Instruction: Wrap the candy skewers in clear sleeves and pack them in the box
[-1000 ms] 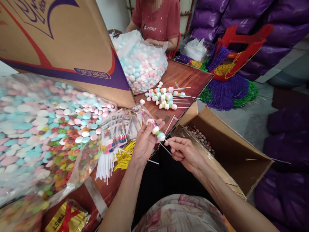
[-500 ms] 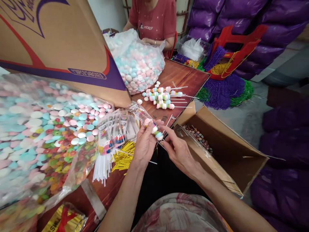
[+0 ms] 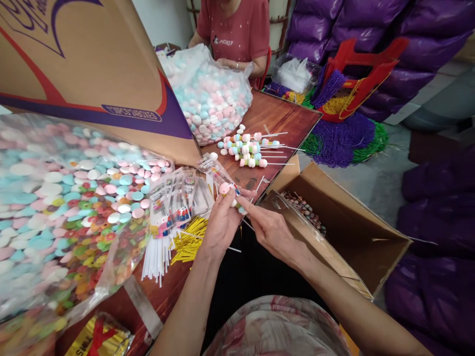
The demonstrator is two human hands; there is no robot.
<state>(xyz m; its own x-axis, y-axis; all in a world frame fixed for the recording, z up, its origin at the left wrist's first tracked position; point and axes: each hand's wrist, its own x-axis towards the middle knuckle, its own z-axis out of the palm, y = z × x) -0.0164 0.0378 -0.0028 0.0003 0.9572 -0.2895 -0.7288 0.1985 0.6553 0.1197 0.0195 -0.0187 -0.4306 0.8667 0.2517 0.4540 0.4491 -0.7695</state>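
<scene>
Left hand (image 3: 221, 222): fingers curled shut round a candy skewer (image 3: 225, 188) of pink, white and green pastel discs on a thin white stick, thumb on top; the skewer's upper end looks to sit inside a narrow clear plastic sleeve (image 3: 210, 167) with coloured print, which slants up and away from the fingertips

Right hand (image 3: 273, 230): just beside the left, knuckles up, fingers drawn together, index fingertip touching the skewer's lower discs; thumb hidden, so cannot tell whether it grips or only presses

Left of the left hand: a fanned stack of clear printed sleeves (image 3: 178, 198); nearer the wrist a heap of yellow twist ties (image 3: 190, 241) and a bundle of white sticks (image 3: 158, 257); further left a big clear bag of pastel discs and coloured rings (image 3: 55, 198); all on a brown wooden table (image 3: 285, 116)

Beyond the fingertips: a pile of filled skewers (image 3: 248, 147); further off a second clear bag of pink and blue discs (image 3: 211, 96), with another person in a red shirt (image 3: 237, 29) behind it

Right of the right hand: an open brown cardboard box (image 3: 356, 232); well beyond it, purple and green bead strings (image 3: 347, 133) on the floor
</scene>
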